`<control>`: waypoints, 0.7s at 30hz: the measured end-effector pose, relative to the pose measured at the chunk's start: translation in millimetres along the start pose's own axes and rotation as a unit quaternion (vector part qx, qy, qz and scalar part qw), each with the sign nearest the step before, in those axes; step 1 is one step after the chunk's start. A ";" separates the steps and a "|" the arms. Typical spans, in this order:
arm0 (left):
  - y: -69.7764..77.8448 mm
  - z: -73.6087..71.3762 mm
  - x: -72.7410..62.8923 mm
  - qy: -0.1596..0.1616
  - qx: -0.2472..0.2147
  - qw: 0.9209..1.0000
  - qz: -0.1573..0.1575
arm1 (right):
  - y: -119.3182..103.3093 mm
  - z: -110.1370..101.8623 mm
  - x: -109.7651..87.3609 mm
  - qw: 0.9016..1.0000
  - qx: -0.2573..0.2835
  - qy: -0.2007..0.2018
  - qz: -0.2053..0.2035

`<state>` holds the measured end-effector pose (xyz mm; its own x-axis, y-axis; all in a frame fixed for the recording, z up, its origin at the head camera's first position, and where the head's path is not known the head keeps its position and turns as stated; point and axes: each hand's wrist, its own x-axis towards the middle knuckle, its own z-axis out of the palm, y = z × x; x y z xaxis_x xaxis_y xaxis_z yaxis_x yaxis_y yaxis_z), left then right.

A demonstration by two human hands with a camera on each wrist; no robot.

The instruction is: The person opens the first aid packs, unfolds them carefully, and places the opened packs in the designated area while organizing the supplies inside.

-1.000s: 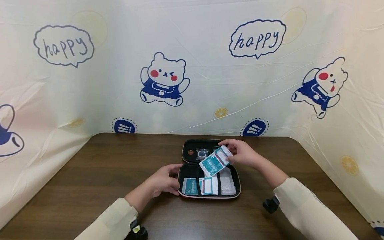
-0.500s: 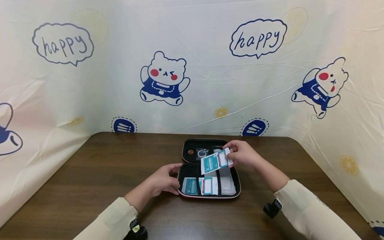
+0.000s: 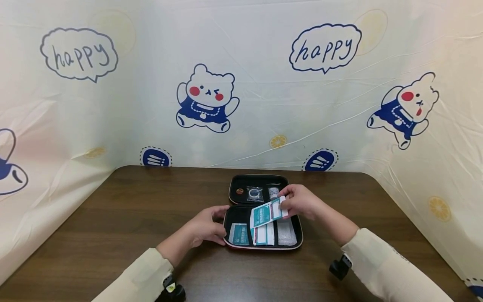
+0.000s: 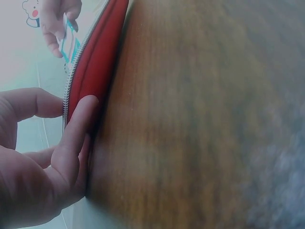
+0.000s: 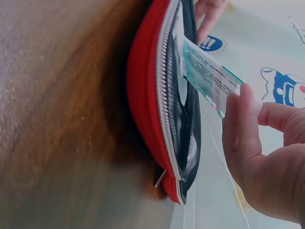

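My right hand (image 3: pixel 302 202) pinches the end of a teal-and-white flat packet (image 3: pixel 262 215) between thumb and fingers. The packet slants over the near half of an opened zip case (image 3: pixel 231 213), black inside and red outside. In the right wrist view, the far end of the packet (image 5: pixel 209 71) reaches into the case (image 5: pixel 143 86). My left hand (image 3: pixel 205 226) holds the left end of the case, fingers and thumb against its side. Similar packets (image 3: pixel 239 234) and a bubble-wrapped item (image 3: pixel 286 233) sit behind black straps inside.
The lid half (image 3: pixel 260 181) lies folded back, holding a bagged roll (image 3: pixel 255 193), a small round brown item (image 3: pixel 240 191) and a whitish item (image 3: pixel 273 192). Brown wooden table (image 3: pixel 143 209) surrounds the case. A printed cloth (image 3: pixel 264 105) hangs behind the table.
My right hand has come down towards the case with the packet, lowering it onto the middle of the near half. More of the lid shows now. My left hand has stayed in place.
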<state>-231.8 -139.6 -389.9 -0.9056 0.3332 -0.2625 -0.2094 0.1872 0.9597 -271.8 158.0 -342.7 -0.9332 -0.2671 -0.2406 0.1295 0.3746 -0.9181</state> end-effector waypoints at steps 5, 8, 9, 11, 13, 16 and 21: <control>0.7 0.8 -0.6 -0.003 -0.004 1.000 0.000 | 2.7 9.5 2.9 0.998 -0.059 0.019 0.007; 1.2 1.6 -0.9 -0.005 -0.008 1.000 -0.002 | 4.0 12.2 3.8 0.996 -0.089 0.017 0.013; 1.3 1.8 -1.1 -0.006 -0.009 1.000 -0.002 | 4.5 12.2 4.1 0.995 -0.094 0.014 0.016; 1.3 1.8 -1.3 -0.005 -0.008 1.000 -0.003 | 5.3 10.8 4.1 0.995 -0.098 0.008 0.021; 1.6 1.8 -1.5 -0.003 -0.007 1.000 -0.004 | 5.8 8.6 4.1 0.995 -0.093 0.002 0.025; 2.4 1.5 -1.8 -0.002 -0.005 1.000 -0.004 | 5.8 7.0 4.2 0.996 -0.082 -0.001 0.029; 2.4 0.9 -1.4 -0.002 -0.005 1.000 -0.003 | 4.9 10.3 5.5 0.997 -0.076 -0.008 0.029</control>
<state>-230.7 -138.8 -387.3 -0.9023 0.3363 -0.2696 -0.2193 0.1804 0.9588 -272.9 149.3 -351.7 -0.9197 -0.2556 -0.2979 0.1295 0.5189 -0.8450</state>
